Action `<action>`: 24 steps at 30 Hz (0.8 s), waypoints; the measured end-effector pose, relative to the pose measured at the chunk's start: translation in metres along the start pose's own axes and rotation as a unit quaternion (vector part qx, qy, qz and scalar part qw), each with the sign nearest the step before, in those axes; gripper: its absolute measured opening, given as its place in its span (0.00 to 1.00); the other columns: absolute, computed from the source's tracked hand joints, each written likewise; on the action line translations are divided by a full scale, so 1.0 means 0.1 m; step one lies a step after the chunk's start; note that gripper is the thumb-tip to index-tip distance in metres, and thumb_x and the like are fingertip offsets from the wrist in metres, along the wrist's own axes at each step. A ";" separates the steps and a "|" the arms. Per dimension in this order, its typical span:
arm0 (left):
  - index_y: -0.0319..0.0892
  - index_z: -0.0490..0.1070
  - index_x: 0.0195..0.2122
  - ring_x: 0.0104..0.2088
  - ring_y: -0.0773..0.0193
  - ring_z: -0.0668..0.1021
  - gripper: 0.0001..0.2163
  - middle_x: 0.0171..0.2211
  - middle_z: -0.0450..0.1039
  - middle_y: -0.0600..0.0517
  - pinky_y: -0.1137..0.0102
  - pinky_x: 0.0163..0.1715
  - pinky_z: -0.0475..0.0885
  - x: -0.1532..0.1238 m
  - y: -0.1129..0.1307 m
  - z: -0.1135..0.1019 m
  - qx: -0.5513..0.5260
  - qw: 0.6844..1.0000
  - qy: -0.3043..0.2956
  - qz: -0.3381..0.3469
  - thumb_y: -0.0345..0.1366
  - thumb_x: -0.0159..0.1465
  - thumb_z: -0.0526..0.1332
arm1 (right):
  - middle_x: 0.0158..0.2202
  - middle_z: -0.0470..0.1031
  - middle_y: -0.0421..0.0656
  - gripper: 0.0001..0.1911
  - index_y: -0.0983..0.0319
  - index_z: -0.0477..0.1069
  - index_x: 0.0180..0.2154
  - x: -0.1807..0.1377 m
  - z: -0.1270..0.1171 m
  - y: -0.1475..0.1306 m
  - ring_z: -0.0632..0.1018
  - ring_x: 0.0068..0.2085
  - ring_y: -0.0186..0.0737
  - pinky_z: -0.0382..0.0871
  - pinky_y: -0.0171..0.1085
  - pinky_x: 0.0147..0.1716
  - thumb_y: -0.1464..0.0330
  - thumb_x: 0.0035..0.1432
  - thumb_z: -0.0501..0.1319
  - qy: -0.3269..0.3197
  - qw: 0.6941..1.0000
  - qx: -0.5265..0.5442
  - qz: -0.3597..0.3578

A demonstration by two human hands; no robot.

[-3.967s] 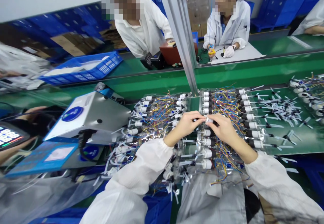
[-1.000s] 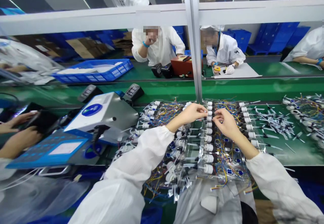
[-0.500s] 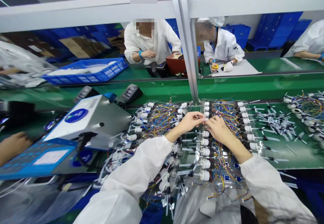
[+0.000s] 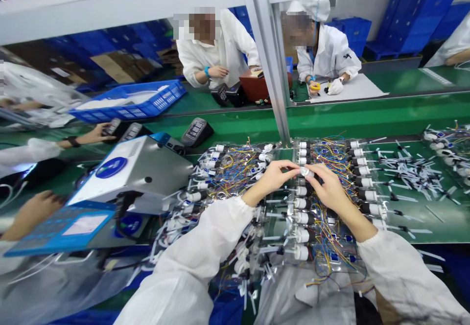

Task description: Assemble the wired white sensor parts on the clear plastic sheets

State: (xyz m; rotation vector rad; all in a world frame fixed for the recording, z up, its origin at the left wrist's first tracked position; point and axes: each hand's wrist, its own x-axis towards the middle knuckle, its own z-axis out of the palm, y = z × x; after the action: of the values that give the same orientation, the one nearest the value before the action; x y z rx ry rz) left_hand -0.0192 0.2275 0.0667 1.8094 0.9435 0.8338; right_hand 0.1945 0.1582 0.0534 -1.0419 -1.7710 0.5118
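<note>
Over the left column of a row of parts, my right hand point(image 4: 328, 188) is closed on a white cylindrical part point(image 4: 306, 172), its thumb and forefinger at the part's right side. My left hand point(image 4: 277, 182) pinches at the left end of that same part; anything between its fingertips is too small to make out. Below my hands lie several white-and-black cylinders point(image 4: 301, 235) on clear plastic film, with coloured wires point(image 4: 323, 212) running between two columns. Small black pieces with pale strips point(image 4: 276, 250) sit at the cylinders' outer ends.
More wired parts point(image 4: 235, 168) lie to the left, beside a grey-and-blue machine point(image 4: 147, 178). Loose black pieces with pale strips point(image 4: 411, 173) are heaped at right. A metal post point(image 4: 264, 46) rises ahead. Co-workers sit across the bench, and a co-worker's hand point(image 4: 40, 212) is at far left.
The view has shifted slightly. My fingertips have parted a little, and the white cylinder between them shows more plainly. At far left, a co-worker's arm now reaches to a black display unit.
</note>
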 end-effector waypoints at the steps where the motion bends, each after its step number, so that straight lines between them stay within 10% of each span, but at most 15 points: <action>1: 0.39 0.83 0.39 0.35 0.60 0.81 0.13 0.36 0.84 0.46 0.68 0.37 0.75 0.00 0.01 0.00 0.003 1.000 0.000 0.007 0.45 0.64 0.69 | 0.52 0.80 0.48 0.15 0.56 0.75 0.56 0.00 0.00 0.00 0.80 0.53 0.46 0.74 0.49 0.56 0.64 0.71 0.59 -0.001 1.000 0.001 0.001; 24: 0.41 0.84 0.37 0.38 0.60 0.82 0.07 0.36 0.83 0.47 0.65 0.44 0.76 -0.03 0.00 -0.02 0.059 0.992 -0.025 0.110 0.38 0.67 0.68 | 0.48 0.84 0.45 0.13 0.57 0.79 0.52 -0.01 -0.01 -0.04 0.83 0.49 0.44 0.76 0.45 0.53 0.67 0.68 0.64 -0.003 1.000 0.004 0.017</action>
State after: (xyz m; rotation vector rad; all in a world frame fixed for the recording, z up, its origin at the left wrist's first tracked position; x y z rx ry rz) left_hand -0.0223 0.2257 0.0674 2.0549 0.7855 0.8782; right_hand 0.1943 0.1553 0.0564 -1.0671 -1.7575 0.5440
